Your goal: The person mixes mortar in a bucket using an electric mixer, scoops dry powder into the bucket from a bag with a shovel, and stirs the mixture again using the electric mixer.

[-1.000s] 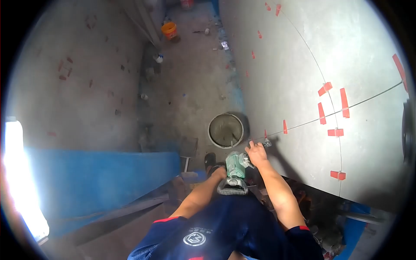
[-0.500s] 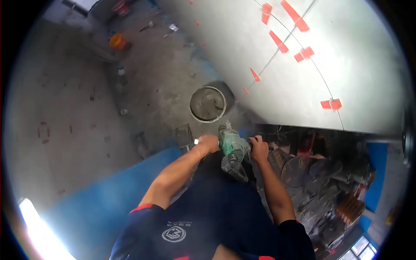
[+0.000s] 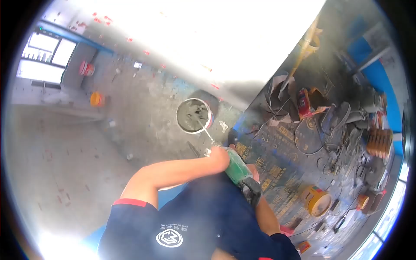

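A green handheld power mixer (image 3: 237, 167) with a dark rear end is held close in front of my body. Its pale, mortar-coated shaft (image 3: 207, 133) slants down into a round bucket (image 3: 178, 116) of wet grey mortar (image 3: 189, 113); the shaft's lower end is hidden in the mix. My left hand (image 3: 219, 158) is closed around the side handle, whose pale tip sticks out past the fist. On the other side, my right hand (image 3: 253, 173) grips the mixer, largely covered by its body.
A pale wall panel (image 3: 225, 39) with red tile spacers rises beyond the bucket. An orange bucket (image 3: 97, 99) stands far left. At right lie torn bags, cables, a yellow bucket (image 3: 319, 203) and a brown slatted block (image 3: 379, 143). A yellow pole (image 3: 303, 47) leans by the panel's edge.
My view has swung toward the right, bringing more floor clutter and the yellow bucket into sight. The mixer has tilted, and its shaft now shows running into the mortar bucket. Both hands stay on it.
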### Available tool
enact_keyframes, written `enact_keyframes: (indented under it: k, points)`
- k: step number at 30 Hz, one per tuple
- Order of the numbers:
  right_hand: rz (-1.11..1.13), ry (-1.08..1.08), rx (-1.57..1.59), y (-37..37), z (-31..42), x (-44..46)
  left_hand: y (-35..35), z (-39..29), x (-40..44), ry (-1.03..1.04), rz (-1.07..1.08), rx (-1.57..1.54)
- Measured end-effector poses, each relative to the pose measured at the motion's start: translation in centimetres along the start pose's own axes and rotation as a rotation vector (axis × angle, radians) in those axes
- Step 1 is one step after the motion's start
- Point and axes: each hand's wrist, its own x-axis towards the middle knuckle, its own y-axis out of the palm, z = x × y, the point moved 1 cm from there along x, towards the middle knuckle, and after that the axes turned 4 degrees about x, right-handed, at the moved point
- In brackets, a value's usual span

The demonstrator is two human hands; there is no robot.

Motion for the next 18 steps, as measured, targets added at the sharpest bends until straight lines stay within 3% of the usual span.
enact_keyframes:
  k: [1,3,5,8,10,11,13,14,18]
  points:
    - [-0.083,-0.101,0.008,1.4,-1.4,0.4,0.3,-0.8,-0.1,0.024,0.0,0.027]
    - [0.015,-0.164,0.563,1.4,-2.5,-1.7,-1.2,-2.4,-1.9,0.106,0.017,0.059]
    - [0.1,-0.202,0.828,1.1,-2.7,-3.3,-1.8,-3.8,-3.0,0.146,0.004,0.084]
    - [0.005,-0.445,0.161,-0.2,-2.9,-3.3,0.5,-5.0,-1.6,0.108,-0.024,-0.075]
    - [0.046,-0.381,-0.069,2.4,-7.3,0.2,3.8,-4.7,0.2,0.096,-0.148,-0.1]
    - [0.053,-0.384,-0.078,3.2,-8.6,1.5,4.0,-3.8,1.0,0.09,-0.035,-0.164]
    - [0.037,-0.264,0.058,5.4,-11.0,3.8,6.8,-2.4,2.5,0.039,-0.03,-0.146]
    - [-0.021,-0.383,0.129,6.7,-13.0,5.5,6.9,-1.8,2.3,0.048,-0.012,-0.116]
    - [-0.003,-0.348,-0.058,3.1,-8.0,0.5,3.7,-2.4,-0.9,0.049,0.084,-0.121]
